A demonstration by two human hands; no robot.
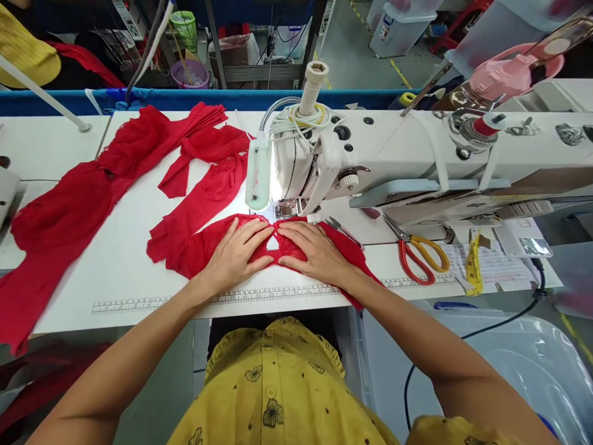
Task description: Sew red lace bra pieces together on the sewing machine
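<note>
A red fabric garment piece (pixel 345 244) lies on the white sewing table, its far edge close to the presser foot of the sewing machine (pixel 290 209). My left hand (pixel 239 248) rests flat on its left part, fingers stretched out. On the right part lies my right hand (pixel 315 247), palm down, fingers extended toward the machine. Between the two hands a small gap in the fabric shows white. Beside my right fingers are small thread snips (pixel 343 230), partly on the red cloth.
More red garment pieces (pixel 69 204) spread across the table's left side. Scissors (pixel 414 247) with red and yellow handles, a yellow measuring tape (pixel 473 266) and papers lie at right. A printed ruler (pixel 278 293) runs along the front edge. A clear plastic bin (pixel 509 346) stands below right.
</note>
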